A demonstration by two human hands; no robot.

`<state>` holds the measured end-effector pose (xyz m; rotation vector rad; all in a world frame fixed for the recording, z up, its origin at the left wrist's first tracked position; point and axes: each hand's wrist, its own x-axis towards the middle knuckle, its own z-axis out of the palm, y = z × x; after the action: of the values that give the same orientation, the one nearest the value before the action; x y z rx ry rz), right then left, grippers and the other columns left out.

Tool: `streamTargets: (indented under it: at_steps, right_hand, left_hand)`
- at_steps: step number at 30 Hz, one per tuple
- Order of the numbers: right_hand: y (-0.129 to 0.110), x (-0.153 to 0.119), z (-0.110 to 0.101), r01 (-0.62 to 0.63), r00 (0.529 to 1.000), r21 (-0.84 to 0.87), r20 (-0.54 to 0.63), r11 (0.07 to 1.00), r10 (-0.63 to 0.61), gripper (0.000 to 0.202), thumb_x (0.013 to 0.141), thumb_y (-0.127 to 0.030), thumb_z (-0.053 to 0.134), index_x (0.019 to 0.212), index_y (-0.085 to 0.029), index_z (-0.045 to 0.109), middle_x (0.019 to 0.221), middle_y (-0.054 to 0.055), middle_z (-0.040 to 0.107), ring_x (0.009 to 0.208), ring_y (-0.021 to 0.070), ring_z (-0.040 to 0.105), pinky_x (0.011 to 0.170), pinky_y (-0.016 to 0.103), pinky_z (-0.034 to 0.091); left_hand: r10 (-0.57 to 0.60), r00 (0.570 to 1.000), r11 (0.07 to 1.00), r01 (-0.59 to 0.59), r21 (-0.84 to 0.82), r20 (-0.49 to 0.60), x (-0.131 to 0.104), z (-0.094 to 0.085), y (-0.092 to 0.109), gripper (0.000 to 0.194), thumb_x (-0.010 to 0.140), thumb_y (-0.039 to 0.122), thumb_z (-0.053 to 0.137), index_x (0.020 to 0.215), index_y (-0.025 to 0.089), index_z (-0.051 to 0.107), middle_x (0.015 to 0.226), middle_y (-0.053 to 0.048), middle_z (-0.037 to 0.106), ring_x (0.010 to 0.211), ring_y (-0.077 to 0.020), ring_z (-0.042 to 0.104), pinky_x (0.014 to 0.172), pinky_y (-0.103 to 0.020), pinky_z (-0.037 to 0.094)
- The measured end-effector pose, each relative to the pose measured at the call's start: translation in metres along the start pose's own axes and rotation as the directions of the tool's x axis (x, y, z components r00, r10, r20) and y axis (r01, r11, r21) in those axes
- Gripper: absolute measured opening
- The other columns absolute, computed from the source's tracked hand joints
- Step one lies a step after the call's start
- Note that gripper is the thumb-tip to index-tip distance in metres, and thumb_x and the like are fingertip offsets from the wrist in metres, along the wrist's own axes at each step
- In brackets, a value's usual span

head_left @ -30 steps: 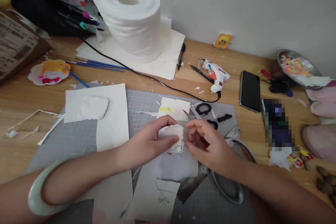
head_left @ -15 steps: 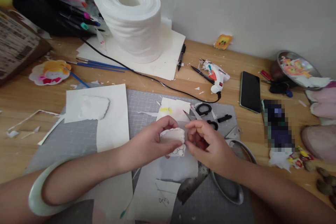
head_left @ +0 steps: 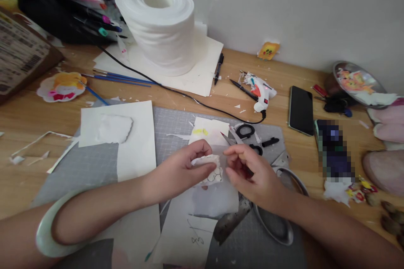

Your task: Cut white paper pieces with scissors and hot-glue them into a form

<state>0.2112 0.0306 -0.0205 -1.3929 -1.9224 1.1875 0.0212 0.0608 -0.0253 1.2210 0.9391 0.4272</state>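
Observation:
My left hand [head_left: 189, 168], with a pale bangle [head_left: 47, 227] on its wrist, pinches a small white paper piece [head_left: 216, 174] with dark drawn lines. Just right of that piece is my right hand [head_left: 249, 172], its fingers curled and a small gap between thumb and forefinger; nothing shows between them. Beneath both hands lie a translucent sheet [head_left: 217, 201] and white paper [head_left: 183, 235] with pen marks. Black-handled scissors [head_left: 245, 131] rest behind my right hand. Another white padded piece [head_left: 115, 128] lies on paper to the left.
A large white roll [head_left: 160, 29] stands at the back. A white glue gun [head_left: 262, 94] with a black cord, a phone [head_left: 301, 110] and a metal bowl [head_left: 356, 82] are at the right. A paint palette [head_left: 61, 87] lies left, and a metal loop [head_left: 288, 235] sits by my right forearm.
My right fingers have moved slightly away from the white piece. My left hand has tilted the piece a little, and its thumb has shifted left.

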Motion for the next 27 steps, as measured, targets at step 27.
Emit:
streamTargets:
  at_steps: [27]
  right_hand:
    - [-0.0033, 0.003, -0.0014, 0.062, 0.998, -0.17, -0.018, 0.984, -0.066, 0.002, 0.078, -0.018, 0.053, 0.079, -0.02, 0.054, 0.064, -0.004, 0.051, 0.052, 0.0076, 0.044, 0.047, 0.021, 0.036]
  left_hand:
    - [-0.051, 0.999, 0.998, 0.052, -0.041, 0.015, -0.0013, 0.0011, 0.0028, 0.019, 0.075, 0.027, 0.058, 0.083, 0.023, 0.042, 0.077, 0.007, 0.044, 0.054, -0.0054, 0.044, 0.048, -0.018, 0.043]
